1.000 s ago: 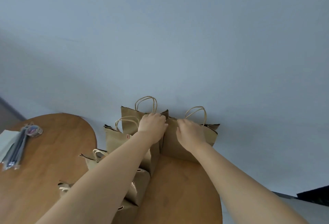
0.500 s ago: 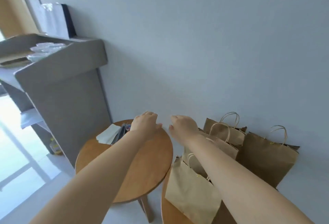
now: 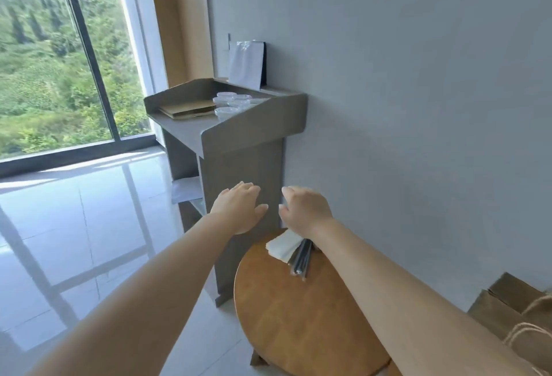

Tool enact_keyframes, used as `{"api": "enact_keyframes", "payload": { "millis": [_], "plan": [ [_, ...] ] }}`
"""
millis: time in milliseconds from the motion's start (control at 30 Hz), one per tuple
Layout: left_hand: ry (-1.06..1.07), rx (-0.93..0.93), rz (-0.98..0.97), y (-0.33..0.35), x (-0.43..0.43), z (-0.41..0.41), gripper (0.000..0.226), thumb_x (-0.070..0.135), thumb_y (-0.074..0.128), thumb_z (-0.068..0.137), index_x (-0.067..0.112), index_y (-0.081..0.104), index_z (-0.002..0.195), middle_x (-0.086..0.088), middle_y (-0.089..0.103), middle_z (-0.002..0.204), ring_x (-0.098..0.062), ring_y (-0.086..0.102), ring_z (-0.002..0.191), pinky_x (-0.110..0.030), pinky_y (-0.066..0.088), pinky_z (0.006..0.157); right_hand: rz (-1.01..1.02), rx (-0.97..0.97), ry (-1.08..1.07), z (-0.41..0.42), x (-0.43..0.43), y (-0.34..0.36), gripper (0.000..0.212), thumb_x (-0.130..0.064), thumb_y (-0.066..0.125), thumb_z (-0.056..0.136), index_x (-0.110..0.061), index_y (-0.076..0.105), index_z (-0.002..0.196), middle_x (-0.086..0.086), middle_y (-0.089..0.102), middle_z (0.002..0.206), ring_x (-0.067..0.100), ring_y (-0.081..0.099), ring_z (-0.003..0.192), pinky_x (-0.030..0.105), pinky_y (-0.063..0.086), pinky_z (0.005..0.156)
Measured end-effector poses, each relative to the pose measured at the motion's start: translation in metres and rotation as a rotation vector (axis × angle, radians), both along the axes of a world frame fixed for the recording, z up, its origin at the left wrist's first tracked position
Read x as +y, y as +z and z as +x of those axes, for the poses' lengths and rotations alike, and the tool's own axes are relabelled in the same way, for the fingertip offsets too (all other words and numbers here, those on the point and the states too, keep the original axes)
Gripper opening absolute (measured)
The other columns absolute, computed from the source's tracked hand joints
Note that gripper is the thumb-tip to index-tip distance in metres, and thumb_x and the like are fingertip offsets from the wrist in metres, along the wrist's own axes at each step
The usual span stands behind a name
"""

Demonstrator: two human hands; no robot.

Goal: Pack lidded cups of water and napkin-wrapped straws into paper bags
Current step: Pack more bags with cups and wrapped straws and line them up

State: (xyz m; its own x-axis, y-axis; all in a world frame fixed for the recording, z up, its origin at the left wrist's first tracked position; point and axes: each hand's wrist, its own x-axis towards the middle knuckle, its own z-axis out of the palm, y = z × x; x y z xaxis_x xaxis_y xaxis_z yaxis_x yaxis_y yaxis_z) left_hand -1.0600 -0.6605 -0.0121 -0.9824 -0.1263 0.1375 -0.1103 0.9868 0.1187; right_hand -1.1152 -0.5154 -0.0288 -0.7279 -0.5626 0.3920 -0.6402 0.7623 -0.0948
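Paper napkin stack (image 3: 283,246): one. Straw bundle (image 3: 301,260): one. Left hand (image 3: 239,210), right hand (image 3: 306,210): empty.

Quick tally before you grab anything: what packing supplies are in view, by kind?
Lidded cups on the grey counter: at least 4, overlapping
Flat brown stack beside them: 1
Napkin stack: 1
Straw bundle: 1
Standing paper bags, cut off at frame edge: at least 2
Total: at least 9
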Motion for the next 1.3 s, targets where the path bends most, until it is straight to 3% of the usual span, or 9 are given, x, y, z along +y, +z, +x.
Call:
{"api": "enact_keyframes", "payload": {
  "millis": [67, 167, 333, 533, 733, 833, 967, 1300],
  "plan": [
    [0.016, 0.015, -0.009, 0.006, -0.030, -0.017, 0.051, 0.042, 0.037, 0.100, 0.014, 0.036, 0.143, -0.002, 0.034, 0.151, -0.021, 0.023, 0.144, -0.038, 0.027, 0.111, -0.004, -0.007, 0.018, -0.022, -0.033, 0.003, 0.035, -0.026, 0.040, 0.096, -0.007, 0.053, 0.122, 0.006, 0.059, 0.123, 0.025, 0.053, 0.113, 0.031, 0.041, 0.090],
    [0.046, 0.061, -0.004, 0.022, -0.075, -0.048, 0.049, 0.041, 0.039, 0.099, 0.012, 0.039, 0.139, -0.002, 0.039, 0.147, -0.023, 0.030, 0.140, -0.035, 0.031, 0.106, -0.016, 0.020, 0.052, -0.060, -0.081, 0.013, 0.037, -0.026, 0.040, 0.096, -0.007, 0.051, 0.127, 0.006, 0.055, 0.130, 0.024, 0.049, 0.119, 0.030, 0.036, 0.098],
    [0.113, 0.064, -0.002, 0.046, -0.155, -0.115, 0.049, 0.042, 0.040, 0.099, 0.013, 0.040, 0.138, -0.004, 0.044, 0.142, -0.024, 0.044, 0.129, -0.035, 0.036, 0.102, -0.062, 0.045, 0.108, -0.139, -0.167, 0.042, 0.036, -0.025, 0.042, 0.095, -0.005, 0.052, 0.123, 0.007, 0.058, 0.123, 0.025, 0.050, 0.117, 0.030, 0.036, 0.095],
    [0.208, 0.085, 0.032, 0.064, -0.254, -0.196, 0.049, 0.043, 0.040, 0.098, 0.015, 0.040, 0.138, -0.006, 0.047, 0.141, -0.025, 0.048, 0.125, -0.036, 0.039, 0.100, -0.082, 0.091, 0.189, -0.219, -0.269, 0.067, 0.024, -0.022, 0.041, 0.094, -0.005, 0.055, 0.105, 0.006, 0.059, 0.104, 0.025, 0.055, 0.098, 0.027, 0.035, 0.073],
    [0.223, 0.087, 0.064, 0.056, -0.344, -0.256, 0.049, 0.039, 0.043, 0.098, 0.016, 0.038, 0.141, -0.004, 0.046, 0.142, -0.024, 0.049, 0.125, -0.034, 0.041, 0.097, -0.024, 0.028, 0.243, -0.278, -0.369, 0.062, 0.026, -0.023, 0.042, 0.093, -0.005, 0.054, 0.107, 0.009, 0.058, 0.108, 0.027, 0.055, 0.102, 0.034, 0.044, 0.085],
    [0.200, 0.057, 0.049, 0.049, -0.389, -0.283, 0.051, 0.038, 0.042, 0.098, 0.016, 0.035, 0.143, -0.004, 0.044, 0.143, -0.024, 0.047, 0.125, -0.034, 0.040, 0.097, 0.006, -0.018, 0.221, -0.304, -0.413, 0.057, 0.033, -0.024, 0.043, 0.093, -0.007, 0.051, 0.120, 0.009, 0.057, 0.120, 0.027, 0.054, 0.109, 0.036, 0.046, 0.089],
    [0.162, 0.039, 0.048, 0.043, -0.460, -0.324, 0.047, 0.039, 0.042, 0.098, 0.014, 0.041, 0.137, -0.005, 0.047, 0.140, -0.025, 0.048, 0.124, -0.036, 0.041, 0.096, 0.044, -0.087, 0.156, -0.341, -0.477, 0.048, 0.039, -0.023, 0.042, 0.094, -0.006, 0.046, 0.128, 0.010, 0.051, 0.132, 0.028, 0.047, 0.120, 0.038, 0.043, 0.096],
    [0.061, 0.029, 0.043, 0.027, -0.599, -0.422, 0.036, 0.034, 0.042, 0.097, 0.016, 0.050, 0.128, -0.003, 0.057, 0.127, -0.023, 0.054, 0.113, -0.034, 0.046, 0.087, 0.099, -0.190, -0.030, -0.418, -0.602, 0.027, 0.040, -0.024, 0.041, 0.095, -0.008, 0.042, 0.133, 0.008, 0.046, 0.137, 0.026, 0.041, 0.126, 0.035, 0.037, 0.100]
  ]
}}
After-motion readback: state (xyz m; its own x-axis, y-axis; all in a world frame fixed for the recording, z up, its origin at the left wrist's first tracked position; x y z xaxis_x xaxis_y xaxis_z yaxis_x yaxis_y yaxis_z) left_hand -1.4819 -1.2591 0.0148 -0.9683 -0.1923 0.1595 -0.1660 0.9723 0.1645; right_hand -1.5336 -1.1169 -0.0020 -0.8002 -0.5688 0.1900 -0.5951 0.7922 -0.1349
